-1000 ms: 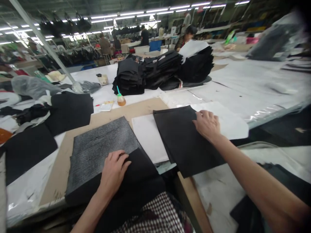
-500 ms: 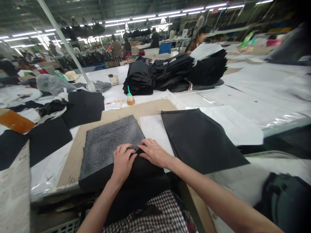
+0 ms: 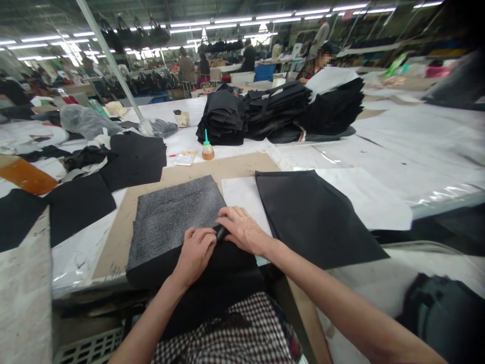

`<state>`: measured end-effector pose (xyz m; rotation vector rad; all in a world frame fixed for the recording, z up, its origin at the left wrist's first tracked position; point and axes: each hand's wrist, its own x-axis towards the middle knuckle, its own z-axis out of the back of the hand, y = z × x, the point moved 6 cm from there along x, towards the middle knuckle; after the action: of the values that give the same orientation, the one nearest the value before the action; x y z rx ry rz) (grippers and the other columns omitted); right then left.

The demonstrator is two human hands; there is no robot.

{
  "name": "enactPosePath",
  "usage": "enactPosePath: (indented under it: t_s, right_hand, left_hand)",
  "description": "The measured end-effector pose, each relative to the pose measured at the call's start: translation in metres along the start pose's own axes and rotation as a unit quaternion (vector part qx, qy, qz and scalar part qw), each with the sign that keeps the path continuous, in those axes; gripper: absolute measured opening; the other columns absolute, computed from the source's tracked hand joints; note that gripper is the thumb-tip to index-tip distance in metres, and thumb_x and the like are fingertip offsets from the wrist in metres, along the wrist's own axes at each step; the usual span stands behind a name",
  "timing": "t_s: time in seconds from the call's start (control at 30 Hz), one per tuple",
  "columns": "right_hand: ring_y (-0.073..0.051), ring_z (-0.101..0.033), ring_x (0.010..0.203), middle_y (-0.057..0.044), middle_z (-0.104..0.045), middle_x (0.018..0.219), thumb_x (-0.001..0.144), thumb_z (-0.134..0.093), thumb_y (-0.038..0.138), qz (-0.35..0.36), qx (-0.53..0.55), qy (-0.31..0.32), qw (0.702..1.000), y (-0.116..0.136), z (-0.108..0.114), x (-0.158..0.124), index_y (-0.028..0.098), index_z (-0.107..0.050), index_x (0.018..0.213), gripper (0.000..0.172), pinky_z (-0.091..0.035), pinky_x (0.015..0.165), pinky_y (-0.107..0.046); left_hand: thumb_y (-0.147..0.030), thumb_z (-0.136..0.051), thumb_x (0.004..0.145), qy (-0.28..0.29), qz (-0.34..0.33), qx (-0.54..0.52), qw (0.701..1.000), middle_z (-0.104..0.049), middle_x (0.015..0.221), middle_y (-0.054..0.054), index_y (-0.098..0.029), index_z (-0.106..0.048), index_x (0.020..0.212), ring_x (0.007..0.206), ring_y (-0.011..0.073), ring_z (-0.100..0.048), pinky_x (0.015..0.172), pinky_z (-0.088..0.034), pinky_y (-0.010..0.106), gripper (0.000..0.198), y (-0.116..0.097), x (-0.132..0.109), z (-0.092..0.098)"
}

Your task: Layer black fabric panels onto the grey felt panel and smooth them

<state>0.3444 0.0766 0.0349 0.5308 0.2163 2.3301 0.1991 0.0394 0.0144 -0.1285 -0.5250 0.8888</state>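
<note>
A black fabric piece (image 3: 235, 263) with a textured grey face (image 3: 174, 210) lies on brown cardboard at the near table edge. Its dark lower part hangs over the edge towards my lap. My left hand (image 3: 197, 250) is closed on the dark fabric along the border of the grey face. Just to its right, my right hand (image 3: 242, 230) pinches the same border, where a small fold stands up between the two hands. The fingertips are partly hidden in the cloth. Flat black panels (image 3: 314, 217) lie to the right of my right hand.
Behind the cardboard (image 3: 242, 164) stands a small glue bottle (image 3: 207, 151) with a green spout. Stacks of black pieces (image 3: 276, 111) lie farther back. More black panels (image 3: 81, 207) and an orange-filled container (image 3: 28, 174) are at the left. Several people work in the background.
My left hand's fingers have drawn closer together on the fabric edge. My right hand has lifted slightly, and the fold between the hands shows more. The view has shifted a little.
</note>
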Motion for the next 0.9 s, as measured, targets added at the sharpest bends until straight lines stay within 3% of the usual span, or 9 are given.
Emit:
enactPosePath:
  t_s: [0.13, 0.3, 0.37, 0.57, 0.67, 0.73, 0.8, 0.87, 0.9]
  right_hand:
    - [-0.021, -0.055, 0.103, -0.006, -0.064, 0.107, 0.09, -0.063, 0.015, 0.028, 0.064, 0.072, 0.995, 0.0, -0.01, 0.006, 0.019, -0.061, 0.117, 0.027, -0.038, 0.094, -0.038]
    - [-0.02, -0.059, 0.093, -0.003, -0.067, 0.097, 0.089, -0.066, 0.022, -0.03, 0.139, 0.105, 0.984, -0.017, -0.025, 0.013, 0.019, -0.065, 0.1, 0.012, -0.042, 0.085, -0.032]
    - [-0.021, -0.06, 0.095, -0.003, -0.068, 0.099, 0.089, -0.066, 0.024, -0.04, 0.159, 0.112, 0.98, -0.02, -0.027, 0.014, 0.02, -0.065, 0.102, 0.013, -0.042, 0.085, -0.032]
    - [-0.023, -0.059, 0.103, -0.004, -0.067, 0.11, 0.091, -0.064, 0.029, -0.066, 0.166, 0.097, 0.979, -0.024, -0.026, 0.008, 0.022, -0.06, 0.115, 0.025, -0.038, 0.097, -0.039]
    - [-0.022, -0.058, 0.104, -0.003, -0.067, 0.11, 0.092, -0.063, 0.028, -0.043, 0.171, 0.089, 0.98, -0.025, -0.028, 0.007, 0.023, -0.06, 0.115, 0.024, -0.034, 0.099, -0.041]
    - [-0.021, -0.058, 0.102, -0.002, -0.067, 0.105, 0.093, -0.063, 0.026, -0.021, 0.18, 0.086, 0.98, -0.025, -0.029, 0.007, 0.023, -0.063, 0.109, 0.017, -0.033, 0.098, -0.04]
    - [-0.019, -0.058, 0.098, -0.001, -0.066, 0.099, 0.092, -0.065, 0.023, -0.01, 0.187, 0.082, 0.979, -0.025, -0.03, 0.006, 0.023, -0.065, 0.101, 0.01, -0.034, 0.096, -0.038]
    - [-0.018, -0.057, 0.096, 0.0, -0.064, 0.095, 0.09, -0.067, 0.02, -0.008, 0.191, 0.076, 0.979, -0.026, -0.03, 0.006, 0.022, -0.066, 0.097, 0.007, -0.034, 0.094, -0.036]
    - [-0.018, -0.057, 0.096, 0.0, -0.064, 0.095, 0.09, -0.067, 0.019, -0.009, 0.191, 0.074, 0.979, -0.026, -0.03, 0.006, 0.023, -0.066, 0.096, 0.008, -0.034, 0.093, -0.036]
  left_hand:
    - [-0.018, -0.05, 0.098, 0.01, 0.026, 0.005, 1.0, -0.065, 0.099, 0.004, -0.02, -0.055, 0.103, 0.094, 0.0189, -0.059, 0.098, -0.036, 0.042, 0.007, 0.004, 0.003, -0.003]
    - [-0.027, -0.063, 0.094, -0.001, 0.081, 0.013, 0.997, -0.065, 0.104, 0.004, -0.021, -0.031, 0.146, 0.098, 0.0202, -0.06, 0.099, -0.037, 0.04, 0.062, 0.033, -0.016, 0.021]
    - [-0.032, -0.062, 0.095, 0.005, 0.099, 0.035, 0.995, -0.065, 0.097, 0.002, -0.023, -0.029, 0.148, 0.091, 0.0196, -0.061, 0.098, -0.038, 0.04, 0.063, 0.051, -0.037, 0.039]
    - [-0.045, -0.052, 0.098, 0.019, 0.146, 0.139, 0.979, -0.066, 0.089, 0.001, -0.022, -0.046, 0.137, 0.081, 0.0187, -0.062, 0.094, -0.04, 0.04, 0.045, 0.114, -0.13, 0.099]
    - [-0.048, -0.05, 0.098, -0.001, 0.188, 0.203, 0.961, -0.064, 0.082, 0.0, -0.019, -0.051, 0.132, 0.073, 0.0179, -0.06, 0.091, -0.041, 0.041, 0.044, 0.13, -0.153, 0.124]
    - [-0.049, -0.049, 0.099, -0.036, 0.199, 0.224, 0.954, -0.066, 0.087, 0.002, -0.019, -0.053, 0.13, 0.08, 0.0209, -0.062, 0.092, -0.042, 0.042, 0.044, 0.122, -0.145, 0.134]
    - [-0.048, -0.05, 0.098, -0.065, 0.189, 0.189, 0.961, -0.066, 0.101, 0.006, -0.021, -0.054, 0.13, 0.096, 0.0238, -0.062, 0.095, -0.043, 0.042, 0.041, 0.102, -0.118, 0.13]
    - [-0.045, -0.052, 0.098, -0.063, 0.164, 0.099, 0.979, -0.061, 0.121, 0.008, -0.023, -0.052, 0.132, 0.112, 0.0232, -0.057, 0.099, -0.044, 0.039, 0.04, 0.076, -0.08, 0.111]
    - [-0.043, -0.052, 0.099, -0.036, 0.144, 0.055, 0.987, -0.058, 0.128, 0.008, -0.025, -0.05, 0.133, 0.118, 0.0224, -0.055, 0.101, -0.043, 0.038, 0.039, 0.062, -0.059, 0.095]
